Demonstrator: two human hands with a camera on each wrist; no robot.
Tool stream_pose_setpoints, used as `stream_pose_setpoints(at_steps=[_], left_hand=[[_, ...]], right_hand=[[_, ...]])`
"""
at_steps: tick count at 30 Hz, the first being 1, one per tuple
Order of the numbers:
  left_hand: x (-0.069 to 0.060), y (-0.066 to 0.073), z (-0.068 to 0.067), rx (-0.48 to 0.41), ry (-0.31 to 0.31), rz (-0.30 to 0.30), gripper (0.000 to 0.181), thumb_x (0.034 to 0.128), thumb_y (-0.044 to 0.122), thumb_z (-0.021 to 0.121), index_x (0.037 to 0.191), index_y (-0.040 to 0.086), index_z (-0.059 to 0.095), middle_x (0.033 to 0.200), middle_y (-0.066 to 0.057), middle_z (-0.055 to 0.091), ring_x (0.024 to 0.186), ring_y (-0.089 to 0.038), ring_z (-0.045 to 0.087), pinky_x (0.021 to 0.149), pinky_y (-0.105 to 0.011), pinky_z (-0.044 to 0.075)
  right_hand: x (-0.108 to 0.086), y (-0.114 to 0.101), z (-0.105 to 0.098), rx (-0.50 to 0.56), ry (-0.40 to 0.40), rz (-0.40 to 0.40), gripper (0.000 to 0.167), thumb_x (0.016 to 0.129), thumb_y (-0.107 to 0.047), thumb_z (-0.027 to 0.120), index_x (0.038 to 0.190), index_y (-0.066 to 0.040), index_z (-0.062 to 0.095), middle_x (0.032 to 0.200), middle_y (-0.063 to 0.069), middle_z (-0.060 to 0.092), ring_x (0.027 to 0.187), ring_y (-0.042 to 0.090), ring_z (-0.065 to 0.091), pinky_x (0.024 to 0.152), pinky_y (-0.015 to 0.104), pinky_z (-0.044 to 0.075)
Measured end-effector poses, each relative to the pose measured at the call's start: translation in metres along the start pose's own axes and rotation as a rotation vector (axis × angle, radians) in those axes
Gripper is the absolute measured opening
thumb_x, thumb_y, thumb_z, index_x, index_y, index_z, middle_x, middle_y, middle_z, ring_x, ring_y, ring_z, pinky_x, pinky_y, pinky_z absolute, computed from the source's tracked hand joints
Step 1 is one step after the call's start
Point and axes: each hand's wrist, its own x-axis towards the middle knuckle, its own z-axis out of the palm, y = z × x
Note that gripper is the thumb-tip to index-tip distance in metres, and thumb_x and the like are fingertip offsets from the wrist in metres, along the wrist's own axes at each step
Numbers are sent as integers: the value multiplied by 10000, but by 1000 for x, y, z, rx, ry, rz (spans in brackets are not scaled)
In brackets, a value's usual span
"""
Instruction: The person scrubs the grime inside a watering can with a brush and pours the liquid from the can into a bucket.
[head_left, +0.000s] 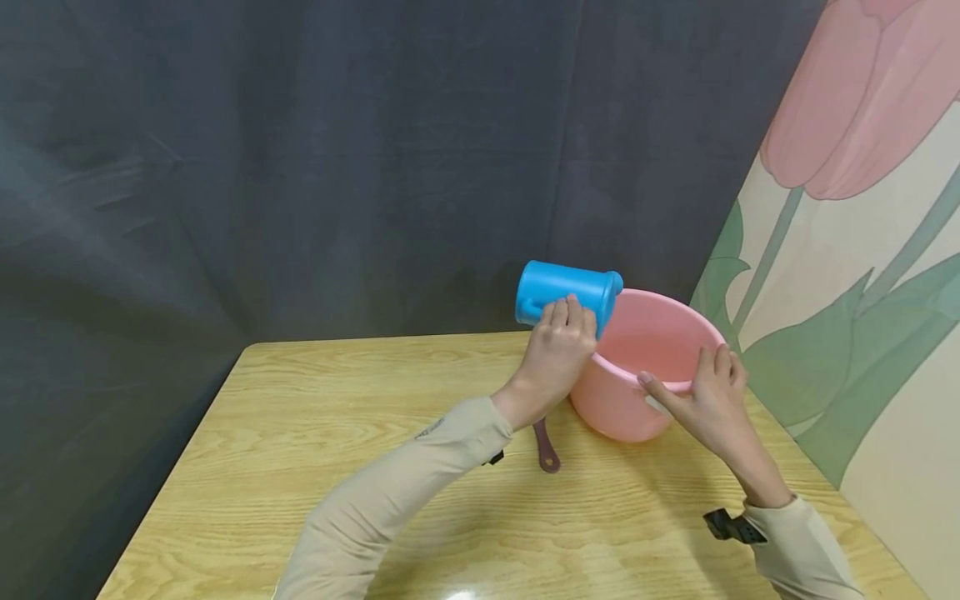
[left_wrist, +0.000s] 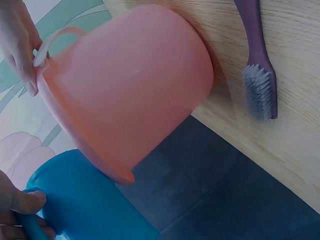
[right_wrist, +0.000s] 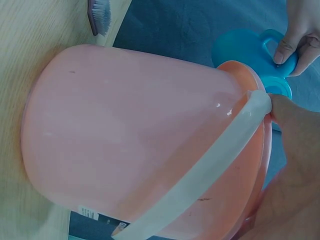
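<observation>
A blue pitcher (head_left: 564, 283) lies tipped on its side over the left rim of a pink bucket (head_left: 622, 408). The left hand (head_left: 557, 350) grips its handle, fingers curled round it, also plain in the left wrist view, where the pitcher (left_wrist: 90, 200) meets the bucket's rim. The right hand (head_left: 712, 408) holds the near right part of the rim, thumb outside and fingers over the edge. In the right wrist view the white bucket handle (right_wrist: 200, 170) hangs down beside that hand. What is inside the bucket cannot be seen.
A purple brush (left_wrist: 258, 75) with pale bristles lies on the wooden table (head_left: 315, 433), left of the bucket; the left arm partly hides it in the head view. A dark curtain (head_left: 337, 167) hangs behind, and a flower-painted wall (head_left: 885, 350) stands at the right.
</observation>
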Motion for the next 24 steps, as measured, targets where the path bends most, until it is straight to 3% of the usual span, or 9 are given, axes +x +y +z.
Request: stream_pose_setpoints(at_steps=[24], left_hand=[[1,-1,-3,-30,16,47,195,965,115,614,1107,74,741,1166,-95,701,1039,-208,663,949,-333,512]], right_hand=[[-2,1,1,-24,42,-39,1015,877,-492,693,1318,306,247,1358,502,196,1303,653,107,1050,738,37]])
